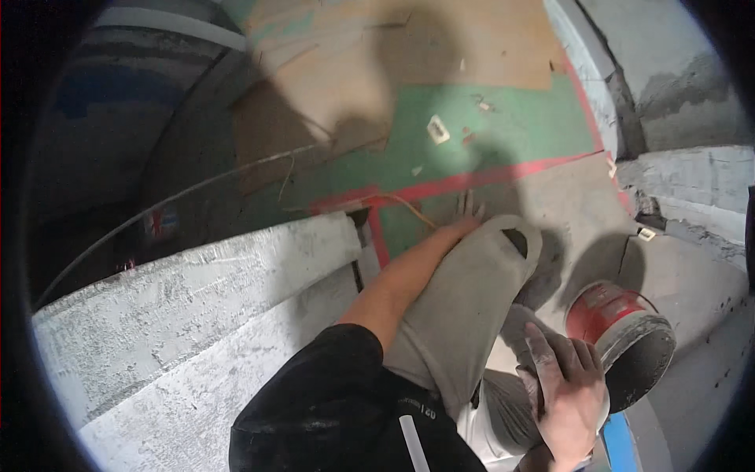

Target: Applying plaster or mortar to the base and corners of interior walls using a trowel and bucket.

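My left arm reaches forward along my bent left leg in grey trousers (464, 315). Just past the knee, my left hand (470, 211) is held low over the floor, partly hidden, its fingers stretched out and nothing seen in them. My right hand (570, 393) rests on my right knee with dusty fingers laid over it, holding nothing that I can see. Right beside that knee stands a red bucket (586, 307), tilted in view, with a grey-crusted rim and dark grey contents.
A rough white ledge (204, 275) runs along the left. Ahead, cardboard sheets (487, 39) lie on a green floor covering (519, 118) edged with red tape (464, 183). Small pale scraps are scattered there. A blue flat piece (619, 442) lies near the bucket; rough walls (692, 189) border the right.
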{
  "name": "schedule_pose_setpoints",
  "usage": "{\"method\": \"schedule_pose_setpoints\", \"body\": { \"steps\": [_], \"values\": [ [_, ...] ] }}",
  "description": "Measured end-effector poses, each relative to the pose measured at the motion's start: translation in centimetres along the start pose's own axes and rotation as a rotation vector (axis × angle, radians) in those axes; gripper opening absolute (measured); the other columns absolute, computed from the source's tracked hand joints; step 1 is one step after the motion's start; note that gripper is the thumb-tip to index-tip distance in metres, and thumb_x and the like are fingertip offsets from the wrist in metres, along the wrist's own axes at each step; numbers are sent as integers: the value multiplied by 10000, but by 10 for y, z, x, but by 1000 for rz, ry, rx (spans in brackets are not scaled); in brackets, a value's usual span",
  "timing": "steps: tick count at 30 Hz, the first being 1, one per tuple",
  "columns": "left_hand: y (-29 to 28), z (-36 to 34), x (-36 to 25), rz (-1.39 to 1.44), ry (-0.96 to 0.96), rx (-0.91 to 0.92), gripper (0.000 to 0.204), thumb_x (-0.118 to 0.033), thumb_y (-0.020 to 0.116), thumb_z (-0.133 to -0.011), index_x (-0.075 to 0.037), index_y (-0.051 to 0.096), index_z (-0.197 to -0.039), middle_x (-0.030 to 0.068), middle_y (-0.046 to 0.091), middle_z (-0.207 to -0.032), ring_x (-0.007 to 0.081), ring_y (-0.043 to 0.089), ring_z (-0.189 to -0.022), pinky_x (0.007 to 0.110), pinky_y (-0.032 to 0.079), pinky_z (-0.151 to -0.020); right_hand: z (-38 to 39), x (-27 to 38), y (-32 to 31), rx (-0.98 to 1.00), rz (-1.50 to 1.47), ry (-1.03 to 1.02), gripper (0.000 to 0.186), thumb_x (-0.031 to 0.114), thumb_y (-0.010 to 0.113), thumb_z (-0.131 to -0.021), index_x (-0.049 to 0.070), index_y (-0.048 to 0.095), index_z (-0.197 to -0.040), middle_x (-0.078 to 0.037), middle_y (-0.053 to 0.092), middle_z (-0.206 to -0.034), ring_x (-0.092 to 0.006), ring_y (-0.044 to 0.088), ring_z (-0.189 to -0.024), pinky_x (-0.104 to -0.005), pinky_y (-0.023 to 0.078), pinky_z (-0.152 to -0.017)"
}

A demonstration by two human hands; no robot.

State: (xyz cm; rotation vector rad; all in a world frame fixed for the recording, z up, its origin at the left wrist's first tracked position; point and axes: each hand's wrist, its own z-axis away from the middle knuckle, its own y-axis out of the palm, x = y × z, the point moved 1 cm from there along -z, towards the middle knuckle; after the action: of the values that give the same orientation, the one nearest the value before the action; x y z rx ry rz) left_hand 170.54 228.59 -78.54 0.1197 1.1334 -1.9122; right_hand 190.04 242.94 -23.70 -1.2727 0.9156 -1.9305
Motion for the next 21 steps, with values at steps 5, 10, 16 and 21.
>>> {"method": "schedule_pose_setpoints", "body": {
  "steps": [5,10,16,21],
  "values": [
    [3,-2,-11,58,25,75,893,-574,507,-1067,-87,185,-1742,339,-245,-1744,559,-212,-1612,686,97,-1303,-2,-8,-1,65,-20,-24,506,154,716,-911,77,694,-1411,-140,726,-1283,-359,696,-1170,-483,541,-997],
    [-1,-11,-22,1,-13,99,861,-571,528,-1055,-135,218,-1729,419,-200,-1716,650,-169,-1582,765,114,-1253,5,-16,1,89,50,-31,564,182,709,-877,74,676,-1429,-141,725,-1222,-371,708,-1084,-502,544,-943],
    [18,-25,-76,181,4,184,874,-573,499,-1073,-70,197,-1721,419,-208,-1715,653,-175,-1578,771,81,-1252,9,-22,-9,124,87,31,565,108,649,-926,104,653,-1491,-140,689,-1434,-322,663,-1322,-437,515,-1089],
    [-6,-14,-18,-38,-114,133,895,-617,419,-1090,-62,141,-1734,395,-201,-1728,601,-202,-1594,732,51,-1276,7,-6,-11,70,9,-61,563,102,638,-920,119,664,-1482,-139,695,-1421,-321,675,-1303,-430,522,-1084]
  ]
}}
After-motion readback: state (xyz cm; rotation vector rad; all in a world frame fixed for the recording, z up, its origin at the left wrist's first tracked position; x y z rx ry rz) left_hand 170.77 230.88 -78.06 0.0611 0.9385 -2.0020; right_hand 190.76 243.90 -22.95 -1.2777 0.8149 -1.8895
